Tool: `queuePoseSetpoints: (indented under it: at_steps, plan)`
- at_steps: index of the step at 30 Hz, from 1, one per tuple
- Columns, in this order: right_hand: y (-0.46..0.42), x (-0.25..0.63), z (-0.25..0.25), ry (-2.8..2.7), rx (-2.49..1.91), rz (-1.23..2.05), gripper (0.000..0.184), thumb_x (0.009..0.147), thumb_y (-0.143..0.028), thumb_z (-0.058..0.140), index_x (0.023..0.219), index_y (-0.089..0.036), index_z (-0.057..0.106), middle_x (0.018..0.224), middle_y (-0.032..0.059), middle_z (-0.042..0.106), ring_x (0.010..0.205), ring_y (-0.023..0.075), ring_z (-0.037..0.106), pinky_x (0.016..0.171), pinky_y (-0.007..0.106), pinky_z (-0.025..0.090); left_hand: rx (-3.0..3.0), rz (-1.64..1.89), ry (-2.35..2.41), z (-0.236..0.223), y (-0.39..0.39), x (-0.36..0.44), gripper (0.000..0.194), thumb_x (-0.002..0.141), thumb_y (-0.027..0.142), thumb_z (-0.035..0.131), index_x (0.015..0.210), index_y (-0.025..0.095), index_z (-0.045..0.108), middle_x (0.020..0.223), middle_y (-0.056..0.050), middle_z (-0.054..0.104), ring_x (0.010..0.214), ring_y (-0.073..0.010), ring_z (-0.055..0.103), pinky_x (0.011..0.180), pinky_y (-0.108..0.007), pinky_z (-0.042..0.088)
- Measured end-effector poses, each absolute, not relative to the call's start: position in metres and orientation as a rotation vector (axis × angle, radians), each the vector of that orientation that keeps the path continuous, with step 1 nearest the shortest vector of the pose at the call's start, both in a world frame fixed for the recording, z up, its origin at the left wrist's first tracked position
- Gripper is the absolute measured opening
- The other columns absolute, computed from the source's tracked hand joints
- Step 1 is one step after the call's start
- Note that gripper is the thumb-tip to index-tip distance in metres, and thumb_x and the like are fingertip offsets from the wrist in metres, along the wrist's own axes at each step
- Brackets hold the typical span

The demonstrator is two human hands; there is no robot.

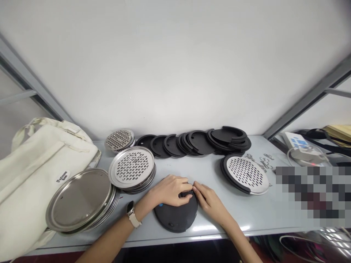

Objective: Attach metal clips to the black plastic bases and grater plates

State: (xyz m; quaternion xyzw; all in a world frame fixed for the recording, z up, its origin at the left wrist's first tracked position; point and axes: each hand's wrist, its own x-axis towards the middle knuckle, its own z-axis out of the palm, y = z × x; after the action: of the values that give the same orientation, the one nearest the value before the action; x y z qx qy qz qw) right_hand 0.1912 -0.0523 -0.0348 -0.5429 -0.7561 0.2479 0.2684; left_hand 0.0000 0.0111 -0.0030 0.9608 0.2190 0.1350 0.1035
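Observation:
A black round disc (175, 219) lies near the table's front edge, its far part covered by my hands. My left hand (171, 190), with a watch on the wrist, reaches over the disc from the left, fingers curled round its far rim. From the right, my right hand (210, 201) has its thumb and fingertips pressed together at the disc's upper right rim, close to the left fingers. What lies between the right fingertips is too small to make out. A small blue spot shows on the disc beside my left hand.
At left are stacks of plain metal discs (82, 202) and grater plates (133, 168), beside a cream bag (33, 182). Black round holders (203, 142) line the wall. At right lie a grater plate in a black holder (248, 175), small metal rings (264, 162) and a white box (301, 146).

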Motion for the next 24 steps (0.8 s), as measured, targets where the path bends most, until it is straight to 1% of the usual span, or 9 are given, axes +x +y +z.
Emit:
queuePoseSetpoints:
  at_steps: [4, 8, 13, 19, 24]
  plan:
    - [-0.0524, 0.1898, -0.0342, -2.028, -1.455, 0.673, 0.023, 0.099, -0.029, 0.032, 0.085, -0.021, 0.048, 0.071, 0.0015, 0.055, 0.066, 0.0177, 0.054, 0.063, 0.027, 0.04, 2.822, 0.398, 0.675, -0.0028, 0.0105, 0.0015, 0.017, 0.083, 0.032, 0.055, 0.073, 0.019, 0.055, 0.07, 0.001, 0.058, 0.063, -0.0146, 0.056, 0.056, -0.028, 0.035]
    - [-0.0526, 0.1885, -0.0309, -1.956, -1.424, 0.721, 0.021, 0.099, -0.028, 0.033, 0.082, -0.022, 0.044, 0.069, -0.001, 0.052, 0.063, 0.0152, 0.052, 0.061, 0.025, 0.04, 2.804, 0.361, 0.754, -0.0035, 0.0109, 0.003, 0.017, 0.084, 0.032, 0.054, 0.074, 0.019, 0.055, 0.064, 0.001, 0.06, 0.06, -0.0158, 0.058, 0.056, -0.027, 0.035]
    - [-0.0521, 0.1882, -0.0312, -1.929, -1.41, 0.71, 0.019, 0.098, -0.029, 0.032, 0.083, -0.023, 0.042, 0.066, -0.0029, 0.048, 0.058, 0.014, 0.048, 0.058, 0.024, 0.04, 2.849, 0.359, 0.806, -0.0043, 0.0113, 0.0037, 0.016, 0.085, 0.033, 0.053, 0.078, 0.02, 0.058, 0.065, -0.001, 0.062, 0.061, -0.0175, 0.06, 0.056, -0.026, 0.037]
    - [-0.0512, 0.1872, -0.0303, -1.926, -1.428, 0.708, 0.023, 0.098, -0.031, 0.031, 0.079, -0.023, 0.041, 0.064, -0.0035, 0.046, 0.057, 0.014, 0.047, 0.058, 0.023, 0.038, 2.872, 0.373, 0.779, -0.0046, 0.0104, 0.0032, 0.016, 0.086, 0.032, 0.051, 0.081, 0.019, 0.06, 0.064, -0.001, 0.063, 0.059, -0.0176, 0.06, 0.056, -0.026, 0.037]
    - [-0.0522, 0.1849, -0.0273, -1.92, -1.438, 0.71, 0.026, 0.098, -0.032, 0.031, 0.075, -0.023, 0.038, 0.059, -0.0052, 0.041, 0.054, 0.0133, 0.042, 0.056, 0.023, 0.034, 2.898, 0.376, 0.747, -0.0024, 0.0083, 0.0017, 0.019, 0.088, 0.031, 0.049, 0.076, 0.019, 0.058, 0.066, -0.001, 0.065, 0.061, -0.0174, 0.061, 0.056, -0.026, 0.034]
